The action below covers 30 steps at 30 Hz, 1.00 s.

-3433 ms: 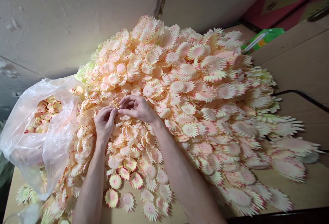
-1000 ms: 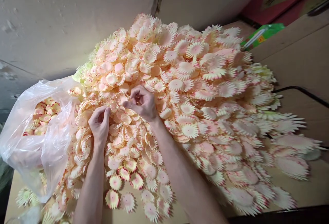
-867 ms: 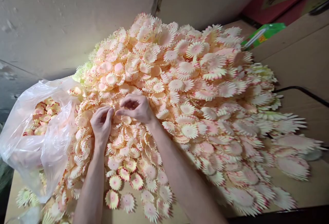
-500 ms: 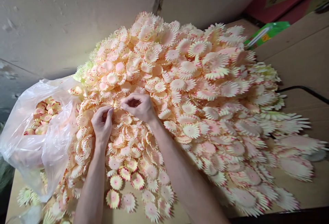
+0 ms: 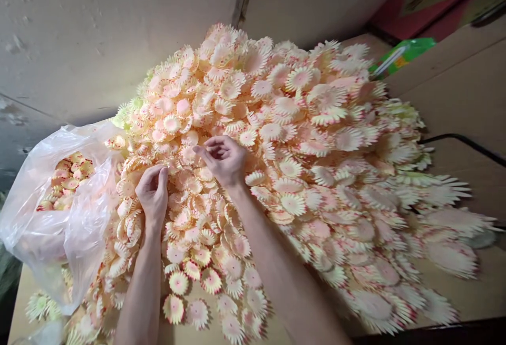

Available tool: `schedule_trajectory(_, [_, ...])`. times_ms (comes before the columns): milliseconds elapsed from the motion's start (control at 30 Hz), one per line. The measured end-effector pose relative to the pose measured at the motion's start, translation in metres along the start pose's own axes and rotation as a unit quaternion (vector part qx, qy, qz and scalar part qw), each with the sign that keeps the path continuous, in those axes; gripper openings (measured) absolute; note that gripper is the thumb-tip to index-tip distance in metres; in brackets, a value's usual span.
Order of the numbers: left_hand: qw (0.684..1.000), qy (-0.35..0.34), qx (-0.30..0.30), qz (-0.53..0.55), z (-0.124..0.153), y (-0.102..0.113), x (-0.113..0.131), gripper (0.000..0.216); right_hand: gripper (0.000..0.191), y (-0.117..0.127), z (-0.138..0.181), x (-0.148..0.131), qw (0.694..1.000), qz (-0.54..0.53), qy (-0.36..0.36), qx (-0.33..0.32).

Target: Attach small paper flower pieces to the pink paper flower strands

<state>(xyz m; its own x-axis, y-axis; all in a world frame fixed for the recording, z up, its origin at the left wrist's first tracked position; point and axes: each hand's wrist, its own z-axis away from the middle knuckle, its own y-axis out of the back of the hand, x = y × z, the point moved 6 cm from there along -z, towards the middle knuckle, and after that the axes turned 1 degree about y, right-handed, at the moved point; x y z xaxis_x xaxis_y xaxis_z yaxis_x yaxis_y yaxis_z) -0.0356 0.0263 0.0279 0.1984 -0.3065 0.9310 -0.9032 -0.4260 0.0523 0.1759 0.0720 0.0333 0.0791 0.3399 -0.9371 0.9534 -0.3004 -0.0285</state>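
Observation:
A broad heap of paper-like flower pieces (image 5: 272, 131), pale pink and cream with fringed, red-tipped edges, spreads under both hands. On its near left part, my left hand (image 5: 153, 192) has thumb and forefinger pinched together; whatever small thing lies between the tips is too small to make out. Just to the right and slightly farther back is my right hand (image 5: 224, 161), its fingers loosely curled and the thumb held apart from them. Nothing shows in its grasp. A gap separates the two hands above the flower pieces.
At the left, a translucent plastic bag (image 5: 85, 229) holds more flower pieces (image 5: 71, 179). Cardboard (image 5: 454, 81) stands at the right, with a green packet (image 5: 405, 57) and a black cable (image 5: 470, 142) near it. A pale wall (image 5: 118, 34) rises behind the heap.
My right hand has drawn away from my left, moving right, and its thumb and fingers have parted. My left hand has shifted slightly left, still pinched. The view has turned a little.

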Motion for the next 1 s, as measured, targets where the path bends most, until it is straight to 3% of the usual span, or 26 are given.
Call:
schedule_trajectory(133, [0.999,-0.038,-0.035,-0.005,0.0,-0.006,0.007,0.014,0.041,-0.029,0.009,-0.006,0.983,-0.047,0.022,-0.175])
schedule_trajectory(233, [0.995,-0.05,-0.082,-0.023,0.001,-0.01,0.009,0.013,0.039,-0.041,0.014,-0.007,0.969,-0.027,0.051,-0.241])
schedule_trajectory(467, [0.995,-0.026,-0.099,-0.019,0.001,-0.01,0.005,0.014,0.018,-0.039,0.013,-0.003,0.968,-0.025,0.036,-0.246])
schedule_trajectory(533, [0.995,-0.022,-0.094,-0.017,0.002,-0.011,0.001,0.012,0.017,-0.035,0.011,-0.006,0.976,-0.007,0.053,-0.212])
schedule_trajectory(667, [0.995,0.003,-0.098,-0.017,0.006,-0.014,-0.006,0.012,0.015,-0.024,0.008,-0.017,0.978,0.096,0.153,-0.1])
schedule_trajectory(733, [0.996,0.018,-0.091,-0.006,0.008,-0.015,-0.006,0.013,0.014,-0.023,0.009,-0.017,0.974,0.12,0.169,-0.087])
schedule_trajectory(833, [0.997,0.045,-0.063,0.012,0.008,-0.013,-0.003,0.016,0.012,-0.025,0.009,-0.01,0.98,0.086,0.142,-0.109])
schedule_trajectory(1000, [0.996,0.059,-0.058,0.037,0.006,-0.013,0.001,0.025,0.011,-0.034,0.013,-0.005,0.974,-0.041,0.083,-0.207])
